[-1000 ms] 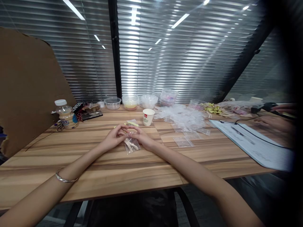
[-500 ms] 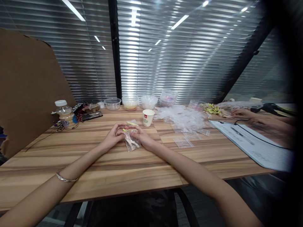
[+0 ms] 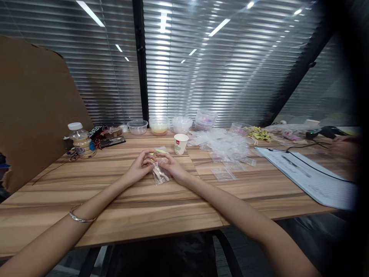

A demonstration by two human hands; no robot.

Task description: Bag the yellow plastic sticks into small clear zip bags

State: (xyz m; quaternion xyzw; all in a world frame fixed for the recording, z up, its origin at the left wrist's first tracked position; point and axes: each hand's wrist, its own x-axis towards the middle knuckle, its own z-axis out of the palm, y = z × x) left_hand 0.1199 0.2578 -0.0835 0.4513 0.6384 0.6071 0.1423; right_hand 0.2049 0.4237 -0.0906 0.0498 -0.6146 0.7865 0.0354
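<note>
Co-worker's hand (image 3: 344,154): shifted to the right edge, blurred.
Left hand (image 3: 138,167), right hand (image 3: 176,170): both pinching the small bag (image 3: 162,177) along its top.
Bag place: just below frame centre.

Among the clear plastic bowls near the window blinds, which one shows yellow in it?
The second bowl from the left: yellow shows in its lower part. The leftmost bowl looks colourless, and the bowls farther right show whitish or pinkish tones.

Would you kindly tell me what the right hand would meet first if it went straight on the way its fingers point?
The right hand would probably meet the left hand first, though whether the two touch now is unclear.
</note>
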